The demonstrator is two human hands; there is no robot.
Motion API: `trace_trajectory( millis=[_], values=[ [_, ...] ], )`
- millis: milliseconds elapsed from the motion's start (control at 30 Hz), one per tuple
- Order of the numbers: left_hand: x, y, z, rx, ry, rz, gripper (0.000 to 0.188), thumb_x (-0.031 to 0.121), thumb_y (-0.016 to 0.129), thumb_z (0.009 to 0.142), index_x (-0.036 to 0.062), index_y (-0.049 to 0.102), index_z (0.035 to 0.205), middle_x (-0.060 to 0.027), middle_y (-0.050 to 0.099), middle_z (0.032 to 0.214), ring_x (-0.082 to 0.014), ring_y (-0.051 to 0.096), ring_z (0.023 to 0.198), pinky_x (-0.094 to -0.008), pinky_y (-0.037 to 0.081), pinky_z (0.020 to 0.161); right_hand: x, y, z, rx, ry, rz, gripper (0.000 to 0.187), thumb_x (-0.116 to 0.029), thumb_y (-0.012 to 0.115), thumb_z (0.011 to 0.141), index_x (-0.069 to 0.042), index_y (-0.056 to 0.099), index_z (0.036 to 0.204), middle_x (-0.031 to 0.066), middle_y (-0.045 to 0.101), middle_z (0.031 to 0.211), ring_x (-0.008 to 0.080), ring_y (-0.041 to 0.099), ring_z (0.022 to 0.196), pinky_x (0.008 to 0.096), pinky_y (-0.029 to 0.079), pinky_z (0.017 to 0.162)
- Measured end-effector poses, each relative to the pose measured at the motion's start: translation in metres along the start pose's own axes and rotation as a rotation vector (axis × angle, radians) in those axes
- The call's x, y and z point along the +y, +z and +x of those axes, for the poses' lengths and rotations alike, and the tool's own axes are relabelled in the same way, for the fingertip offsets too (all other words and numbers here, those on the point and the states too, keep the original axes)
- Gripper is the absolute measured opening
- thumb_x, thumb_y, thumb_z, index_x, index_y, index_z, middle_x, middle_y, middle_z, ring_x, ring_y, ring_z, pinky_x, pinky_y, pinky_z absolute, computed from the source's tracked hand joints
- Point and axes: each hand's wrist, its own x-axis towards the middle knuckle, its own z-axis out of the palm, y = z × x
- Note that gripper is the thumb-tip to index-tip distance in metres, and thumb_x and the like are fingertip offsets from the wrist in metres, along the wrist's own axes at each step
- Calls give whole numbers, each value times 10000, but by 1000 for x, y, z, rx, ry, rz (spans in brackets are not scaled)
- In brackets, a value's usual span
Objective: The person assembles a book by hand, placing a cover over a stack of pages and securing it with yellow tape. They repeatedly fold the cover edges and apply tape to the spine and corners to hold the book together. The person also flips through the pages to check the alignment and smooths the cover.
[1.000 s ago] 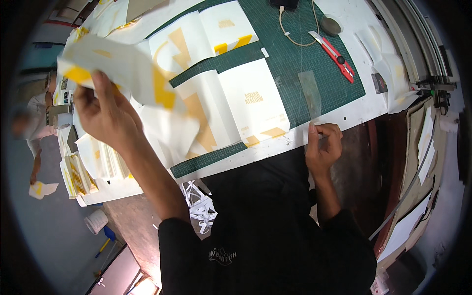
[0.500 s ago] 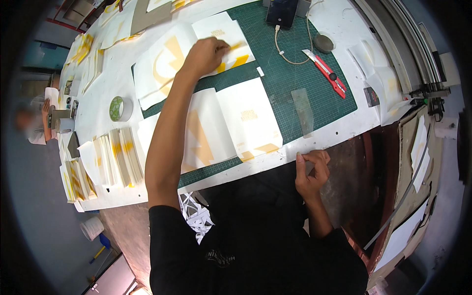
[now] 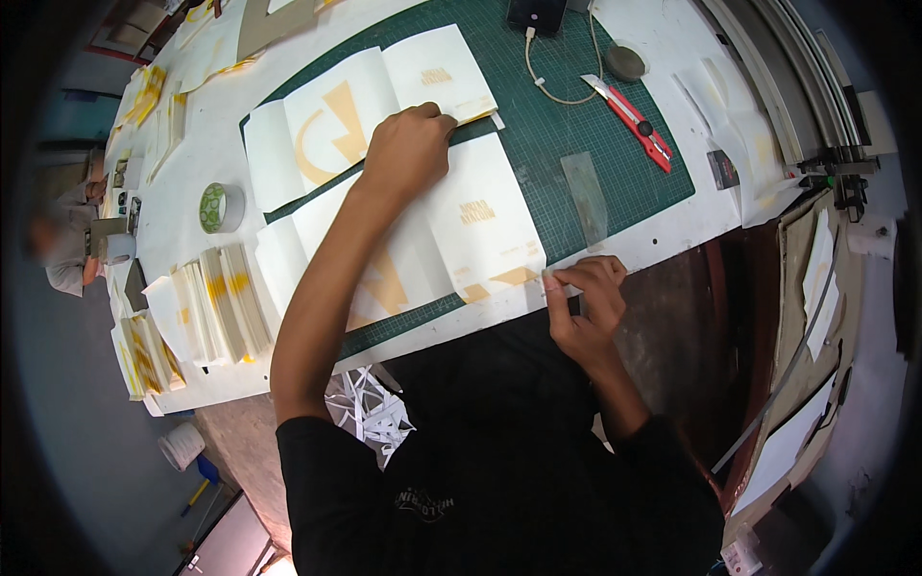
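Two creased white sheets with pale orange printing lie on the green cutting mat, a far sheet [image 3: 331, 130] and a near sheet [image 3: 490, 206]. Where they meet, my left hand [image 3: 411, 144] is closed, its curled fingers down at the far sheet's near edge; the fingertips and anything in them are hidden. At the near sheet's right front corner, my right hand [image 3: 588, 298] pinches thumb against finger on the paper. My left forearm covers part of the near sheet. A clear flat strip [image 3: 584, 202] rests right of that sheet.
A red utility knife [image 3: 634, 130] with its blade out lies on the cutting mat [image 3: 538, 106], near a phone [image 3: 538, 14] on a cable and a dark round disc [image 3: 625, 64]. Left are a tape roll [image 3: 222, 207] and stacked folded papers [image 3: 221, 302]. A person sits far left.
My left hand has come nearer from the far sheet's printed panel, which now lies flat. My right hand has moved left from the table edge to the near sheet's corner.
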Motion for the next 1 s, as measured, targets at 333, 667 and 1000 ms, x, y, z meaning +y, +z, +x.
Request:
trace_trajectory(
  millis=[333,667,1000],
  values=[
    [20,-24,-46,48,123,-1,397,260,703,989,41,699,1320,-216,674,1360,-374,649,1245,-474,505,1066,-1,7,1,-195,103,-190,447,-207,835,846,-11,686,1220,127,655,1118,285,603,1075,536,347,989],
    [48,-17,-122,-217,166,12,557,404,599,1053,177,541,1559,-179,373,1691,-374,293,1593,-595,169,1303,-4,12,-7,-209,127,-247,578,-273,898,814,-4,704,1287,99,644,1105,251,611,1050,474,338,983],
    [39,-6,-129,-229,161,6,576,432,490,1093,217,447,1626,-140,295,1737,-357,210,1624,-589,89,1318,-8,13,-14,-218,43,-285,681,-268,882,819,43,643,1377,152,632,1189,270,579,1112,488,326,1003]
  ],
)
